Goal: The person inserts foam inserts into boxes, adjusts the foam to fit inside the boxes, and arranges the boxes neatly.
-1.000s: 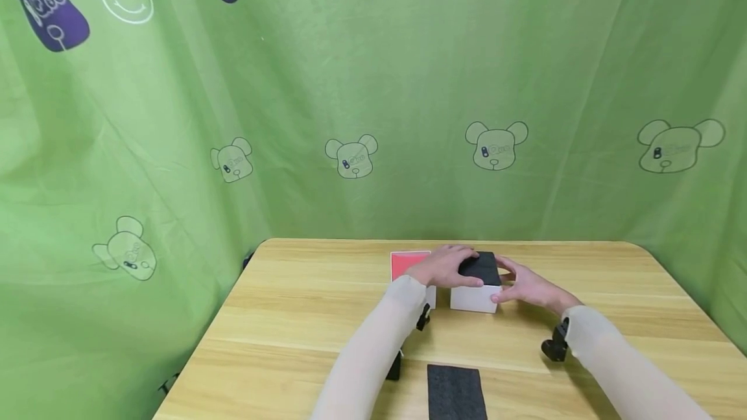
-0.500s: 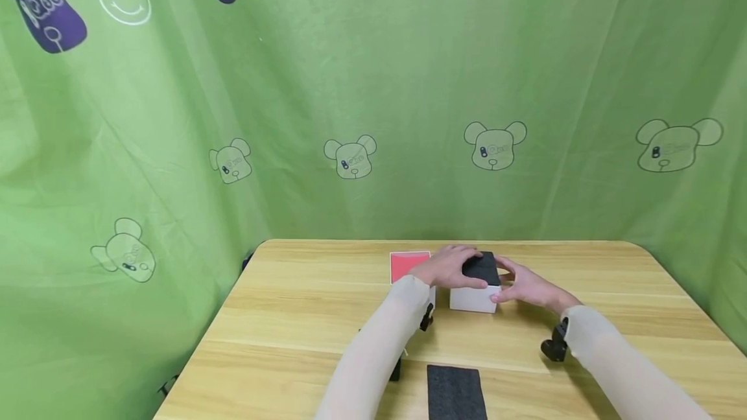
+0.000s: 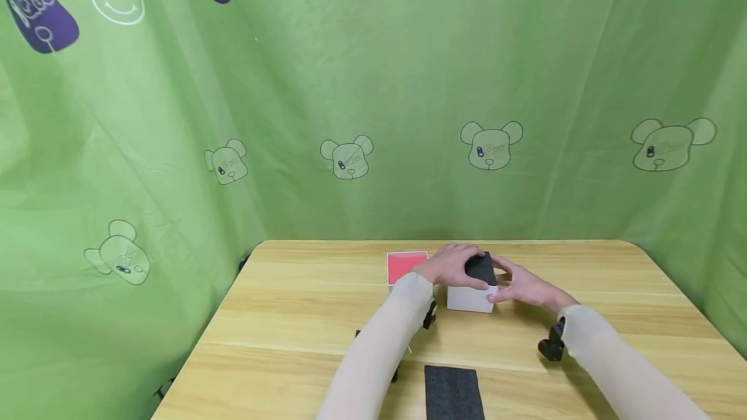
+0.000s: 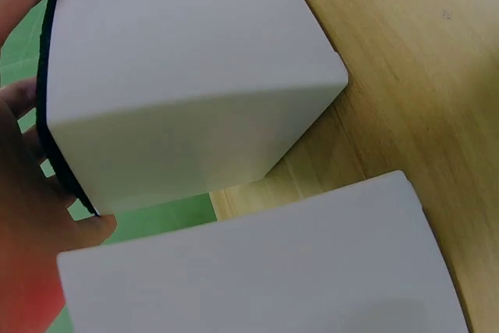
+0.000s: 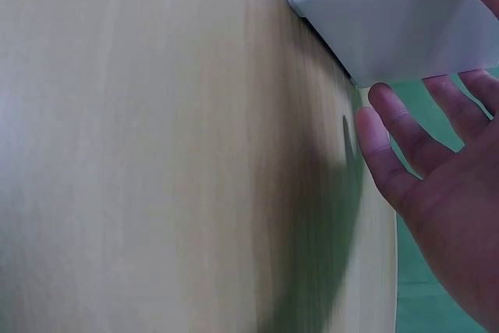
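Towards the table's far side stands a white box [image 3: 470, 299] with a black felt-like sheet [image 3: 481, 269] covering its top. My left hand [image 3: 452, 266] lies over the sheet, its thumb along the front top edge and the fingers reaching across. In the left wrist view the sheet shows as a thin dark layer [image 4: 45, 76] along the box's edge. My right hand [image 3: 528, 287] holds the box at its right side, thumb on the front corner and fingers behind. In the right wrist view those fingertips [image 5: 378, 99] are right at the box's far edge.
Just left of that box is a second white box [image 4: 273, 271], red on top in the head view. A loose black sheet [image 3: 454, 394] lies on the wooden table [image 3: 280, 336] near the front. My left sleeve partly hides a black object [image 3: 395, 374]. A green curtain [image 3: 408, 199] hangs behind.
My left hand has slid slightly to the right across the black sheet. The right hand keeps its place at the box's side. The head view has shifted a little.
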Demonstrator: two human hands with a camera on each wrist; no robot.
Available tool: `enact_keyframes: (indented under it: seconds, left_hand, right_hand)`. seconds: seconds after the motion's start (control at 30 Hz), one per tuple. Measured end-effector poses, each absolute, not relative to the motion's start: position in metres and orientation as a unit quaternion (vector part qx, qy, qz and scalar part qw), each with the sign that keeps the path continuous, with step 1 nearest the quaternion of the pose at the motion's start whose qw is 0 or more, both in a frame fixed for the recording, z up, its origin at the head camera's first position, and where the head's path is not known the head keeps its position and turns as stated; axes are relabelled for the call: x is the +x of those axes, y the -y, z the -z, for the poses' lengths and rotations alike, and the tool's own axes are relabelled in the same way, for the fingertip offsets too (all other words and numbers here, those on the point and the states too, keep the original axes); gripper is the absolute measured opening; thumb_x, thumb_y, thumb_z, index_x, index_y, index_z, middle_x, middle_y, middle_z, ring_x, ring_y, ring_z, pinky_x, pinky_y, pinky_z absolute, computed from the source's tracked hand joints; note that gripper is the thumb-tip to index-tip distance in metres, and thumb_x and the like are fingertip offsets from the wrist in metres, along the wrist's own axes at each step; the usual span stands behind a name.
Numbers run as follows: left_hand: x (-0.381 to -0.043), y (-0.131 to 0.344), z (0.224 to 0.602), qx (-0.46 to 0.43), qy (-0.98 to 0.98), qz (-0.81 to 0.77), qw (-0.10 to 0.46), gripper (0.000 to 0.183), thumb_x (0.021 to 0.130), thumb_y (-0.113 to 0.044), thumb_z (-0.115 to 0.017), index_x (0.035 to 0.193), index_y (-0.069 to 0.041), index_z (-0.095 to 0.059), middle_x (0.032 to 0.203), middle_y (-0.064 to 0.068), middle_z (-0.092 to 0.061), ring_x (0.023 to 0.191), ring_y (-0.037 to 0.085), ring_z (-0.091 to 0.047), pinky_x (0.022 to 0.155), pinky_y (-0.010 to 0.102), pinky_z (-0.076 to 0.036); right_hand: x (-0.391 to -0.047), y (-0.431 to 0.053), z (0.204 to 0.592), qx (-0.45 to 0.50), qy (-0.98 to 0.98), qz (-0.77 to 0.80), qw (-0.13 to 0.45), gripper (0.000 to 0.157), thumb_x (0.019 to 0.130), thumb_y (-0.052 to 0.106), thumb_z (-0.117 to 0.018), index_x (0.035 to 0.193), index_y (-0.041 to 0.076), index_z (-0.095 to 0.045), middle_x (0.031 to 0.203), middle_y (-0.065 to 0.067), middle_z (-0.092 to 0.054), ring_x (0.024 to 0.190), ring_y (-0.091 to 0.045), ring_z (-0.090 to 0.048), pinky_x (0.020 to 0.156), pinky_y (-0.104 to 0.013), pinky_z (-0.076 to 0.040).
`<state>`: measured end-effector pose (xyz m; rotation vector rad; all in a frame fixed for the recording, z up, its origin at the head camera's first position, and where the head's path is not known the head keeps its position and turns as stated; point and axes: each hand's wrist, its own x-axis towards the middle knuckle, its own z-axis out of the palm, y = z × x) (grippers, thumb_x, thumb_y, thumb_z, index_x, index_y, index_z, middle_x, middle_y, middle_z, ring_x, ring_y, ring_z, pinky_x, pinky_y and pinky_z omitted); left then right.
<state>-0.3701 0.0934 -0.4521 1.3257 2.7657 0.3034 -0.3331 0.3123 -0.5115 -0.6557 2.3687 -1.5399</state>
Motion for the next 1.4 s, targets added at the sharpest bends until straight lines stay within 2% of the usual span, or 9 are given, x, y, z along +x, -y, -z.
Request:
enact_keyframes:
  seconds: [0.17, 0.33, 0.67, 0.9, 1.13, 1.4]
  left_hand:
    - [-0.371, -0.092, 0.454, 0.425, -0.899, -0.098, 0.031, 0.071, 0.081, -0.063, -0.060, 0.139, -0.024, -0.043, 0.143, -0.009, -0.041, 0.125, 0.009, -0.038, 0.106, 0.024, -0.023]
    - [-0.370, -0.089, 0.454, 0.422, -0.900, -0.103, 0.036, 0.073, 0.082, -0.063, -0.059, 0.141, -0.024, -0.041, 0.144, -0.009, -0.040, 0.128, 0.009, -0.036, 0.108, 0.025, -0.021]
    - [-0.367, -0.089, 0.454, 0.432, -0.896, -0.103, 0.024, 0.072, 0.083, -0.062, -0.057, 0.142, -0.023, -0.040, 0.143, -0.008, -0.041, 0.124, 0.009, -0.039, 0.107, 0.025, -0.023]
    - [-0.368, -0.087, 0.455, 0.430, -0.894, -0.120, 0.032, 0.074, 0.085, -0.062, -0.056, 0.144, -0.023, -0.038, 0.147, -0.007, -0.037, 0.129, 0.010, -0.036, 0.107, 0.026, -0.024]
    - [-0.375, -0.063, 0.450, 0.406, -0.902, -0.133, 0.056, 0.069, 0.090, -0.054, -0.054, 0.146, -0.016, -0.039, 0.151, 0.001, -0.031, 0.137, 0.012, -0.027, 0.109, 0.025, -0.023]
    - [-0.375, -0.052, 0.450, 0.415, -0.900, -0.125, 0.055, 0.071, 0.090, -0.054, -0.053, 0.145, -0.012, -0.039, 0.150, 0.004, -0.034, 0.137, 0.013, -0.027, 0.110, 0.024, -0.021]
  right_hand:
    - [-0.333, -0.312, 0.511, -0.223, -0.805, 0.536, 0.122, 0.100, 0.080, 0.011, -0.075, 0.148, -0.006, -0.005, 0.149, -0.033, -0.007, 0.126, -0.054, -0.031, 0.093, -0.039, -0.045]
    - [-0.334, -0.312, 0.513, -0.224, -0.800, 0.543, 0.119, 0.101, 0.078, 0.009, -0.076, 0.148, -0.008, -0.004, 0.149, -0.035, -0.005, 0.126, -0.056, -0.029, 0.092, -0.036, -0.047]
    - [-0.331, -0.311, 0.513, -0.222, -0.803, 0.540, 0.120, 0.100, 0.079, 0.010, -0.076, 0.148, -0.005, -0.005, 0.149, -0.035, -0.005, 0.126, -0.056, -0.028, 0.092, -0.040, -0.046]
    - [-0.332, -0.311, 0.513, -0.221, -0.803, 0.540, 0.119, 0.100, 0.079, 0.010, -0.076, 0.148, -0.007, -0.005, 0.148, -0.035, -0.005, 0.126, -0.056, -0.029, 0.093, -0.043, -0.045]
    - [-0.333, -0.311, 0.513, -0.214, -0.803, 0.544, 0.116, 0.102, 0.077, 0.008, -0.077, 0.146, -0.010, -0.004, 0.148, -0.036, -0.005, 0.125, -0.056, -0.031, 0.095, -0.045, -0.042]
    - [-0.331, -0.312, 0.513, -0.215, -0.809, 0.536, 0.111, 0.103, 0.077, 0.008, -0.077, 0.146, -0.011, -0.004, 0.147, -0.037, -0.005, 0.125, -0.056, -0.030, 0.096, -0.046, -0.041]
